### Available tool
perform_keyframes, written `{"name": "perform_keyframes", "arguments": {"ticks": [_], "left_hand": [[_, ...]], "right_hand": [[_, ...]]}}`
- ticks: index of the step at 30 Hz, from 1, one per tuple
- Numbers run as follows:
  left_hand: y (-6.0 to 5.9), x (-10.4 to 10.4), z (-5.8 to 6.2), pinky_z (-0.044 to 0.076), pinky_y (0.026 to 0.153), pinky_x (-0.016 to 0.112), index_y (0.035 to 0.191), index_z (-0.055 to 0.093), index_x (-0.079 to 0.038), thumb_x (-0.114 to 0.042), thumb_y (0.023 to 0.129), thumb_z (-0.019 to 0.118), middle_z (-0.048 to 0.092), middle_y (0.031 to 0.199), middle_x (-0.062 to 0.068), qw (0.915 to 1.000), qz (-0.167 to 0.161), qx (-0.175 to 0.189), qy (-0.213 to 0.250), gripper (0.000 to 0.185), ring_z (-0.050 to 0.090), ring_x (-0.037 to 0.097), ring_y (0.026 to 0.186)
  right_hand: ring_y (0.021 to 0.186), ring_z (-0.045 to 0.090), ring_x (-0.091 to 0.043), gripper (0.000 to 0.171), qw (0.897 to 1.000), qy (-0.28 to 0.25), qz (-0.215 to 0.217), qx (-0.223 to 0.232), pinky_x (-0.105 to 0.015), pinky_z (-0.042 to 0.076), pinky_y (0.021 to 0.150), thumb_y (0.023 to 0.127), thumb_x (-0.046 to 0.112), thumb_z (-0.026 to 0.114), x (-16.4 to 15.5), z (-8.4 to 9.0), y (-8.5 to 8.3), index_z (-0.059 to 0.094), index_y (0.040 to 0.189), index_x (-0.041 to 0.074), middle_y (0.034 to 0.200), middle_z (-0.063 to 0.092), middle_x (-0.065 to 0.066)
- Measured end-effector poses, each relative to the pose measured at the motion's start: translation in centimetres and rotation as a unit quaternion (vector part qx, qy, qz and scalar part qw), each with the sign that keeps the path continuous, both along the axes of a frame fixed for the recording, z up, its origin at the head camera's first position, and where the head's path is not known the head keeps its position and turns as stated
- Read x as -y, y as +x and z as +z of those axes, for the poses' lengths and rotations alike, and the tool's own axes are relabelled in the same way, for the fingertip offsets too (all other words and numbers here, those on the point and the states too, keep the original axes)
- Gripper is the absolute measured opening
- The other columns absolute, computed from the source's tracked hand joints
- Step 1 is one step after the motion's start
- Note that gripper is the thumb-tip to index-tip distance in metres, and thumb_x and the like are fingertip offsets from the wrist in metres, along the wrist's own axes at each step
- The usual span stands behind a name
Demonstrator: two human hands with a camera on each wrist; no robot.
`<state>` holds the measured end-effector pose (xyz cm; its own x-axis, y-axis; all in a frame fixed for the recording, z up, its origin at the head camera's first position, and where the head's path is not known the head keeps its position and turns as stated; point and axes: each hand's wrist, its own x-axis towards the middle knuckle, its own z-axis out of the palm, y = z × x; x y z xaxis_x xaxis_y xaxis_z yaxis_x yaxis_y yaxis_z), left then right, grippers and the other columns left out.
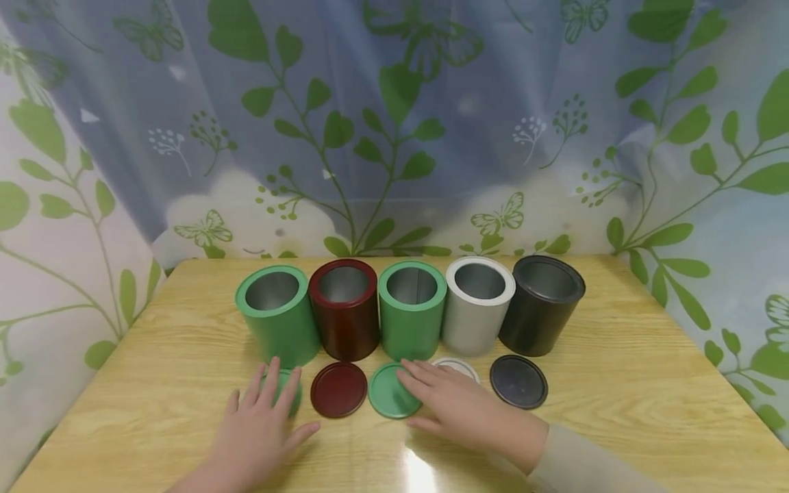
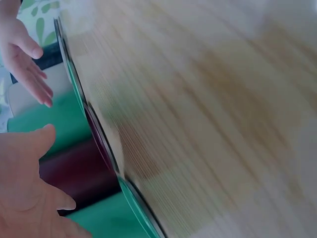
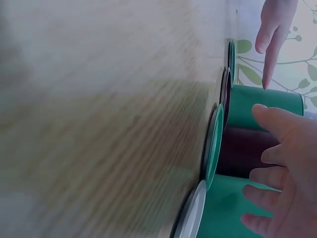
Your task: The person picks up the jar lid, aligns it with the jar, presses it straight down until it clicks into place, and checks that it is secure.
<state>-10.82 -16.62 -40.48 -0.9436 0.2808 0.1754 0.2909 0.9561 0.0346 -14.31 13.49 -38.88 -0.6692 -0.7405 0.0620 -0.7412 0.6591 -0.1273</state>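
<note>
Five round lids lie in a row on the wooden table. My left hand (image 1: 255,424) hovers with spread fingers over the left green lid (image 1: 297,398), partly covering it. Beside that lid is a dark red lid (image 1: 339,390). My right hand (image 1: 459,407), fingers extended, overlaps the middle green lid (image 1: 388,396) and hides part of the white lid (image 1: 464,368). A black lid (image 1: 519,382) lies at the row's right end. In the wrist views both hands are raised off the table, and neither holds anything.
Behind the lids stand several uncovered cans side by side: a green can (image 1: 283,339), a dark red can (image 1: 348,332), another green can (image 1: 411,332), a white can (image 1: 471,329) and a black can (image 1: 535,322). A leaf-patterned curtain (image 1: 394,171) hangs behind the table (image 1: 635,383).
</note>
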Motion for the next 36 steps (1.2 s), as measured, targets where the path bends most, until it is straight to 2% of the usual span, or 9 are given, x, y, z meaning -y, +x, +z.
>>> {"name": "perform_keyframes", "arguments": {"ticks": [10, 17, 27, 33, 36], "left_hand": [[-0.2, 2.6, -0.1, 0.032, 0.088, 0.069, 0.138, 0.045, -0.005, -0.058, 0.084, 0.058, 0.032, 0.142, 0.027, 0.9999, 0.017, -0.001, 0.000, 0.077, 0.030, 0.046, 0.128], [-0.5, 3.9, -0.5, 0.036, 0.084, 0.068, 0.135, 0.048, -0.004, -0.057, 0.084, 0.058, 0.035, 0.140, 0.030, 0.9996, 0.006, 0.010, -0.024, 0.075, 0.035, 0.048, 0.124], [-1.0, 5.2, -1.4, 0.035, 0.083, 0.069, 0.136, 0.046, -0.003, -0.060, 0.083, 0.056, 0.034, 0.139, 0.032, 0.9984, 0.005, 0.052, -0.020, 0.079, 0.035, 0.050, 0.123], [-1.4, 5.7, -1.9, 0.038, 0.081, 0.068, 0.136, 0.047, -0.003, -0.061, 0.083, 0.054, 0.034, 0.140, 0.031, 0.9972, -0.020, 0.067, -0.025, 0.078, 0.037, 0.048, 0.123], [-1.6, 6.1, -2.1, 0.039, 0.081, 0.067, 0.136, 0.046, -0.004, -0.059, 0.083, 0.057, 0.034, 0.140, 0.030, 0.9968, -0.033, 0.069, -0.024, 0.078, 0.039, 0.047, 0.123]], "right_hand": [[0.129, 0.041, -0.025, 0.062, 0.998, 0.045, 0.032, -0.016, -0.043, 0.037, 0.101, 0.092, 0.043, 0.055, 3.1, 0.2, -1.2, 0.041, 0.141, 0.006, 0.143, 0.040, -0.012], [0.132, 0.035, -0.018, 0.063, 0.996, 0.081, 0.047, -0.005, -0.043, 0.036, 0.102, 0.093, 0.044, 0.053, 6.2, 0.8, -1.9, 0.037, 0.144, 0.011, 0.147, 0.035, -0.007], [0.137, 0.024, -0.012, 0.064, 0.987, 0.134, 0.092, 0.017, -0.031, 0.028, 0.107, 0.094, 0.049, 0.047, 11.7, 0.9, -3.1, 0.034, 0.146, 0.015, 0.150, 0.030, -0.003], [0.137, 0.022, -0.008, 0.061, 0.981, 0.163, 0.100, 0.039, -0.032, 0.027, 0.108, 0.094, 0.049, 0.045, 14.1, 0.2, -3.8, 0.029, 0.148, 0.023, 0.152, 0.023, 0.006], [0.136, 0.023, -0.008, 0.061, 0.978, 0.178, 0.099, 0.035, -0.031, 0.028, 0.107, 0.095, 0.048, 0.045, 14.8, -0.4, -4.0, 0.027, 0.148, 0.025, 0.152, 0.021, 0.009]]}}
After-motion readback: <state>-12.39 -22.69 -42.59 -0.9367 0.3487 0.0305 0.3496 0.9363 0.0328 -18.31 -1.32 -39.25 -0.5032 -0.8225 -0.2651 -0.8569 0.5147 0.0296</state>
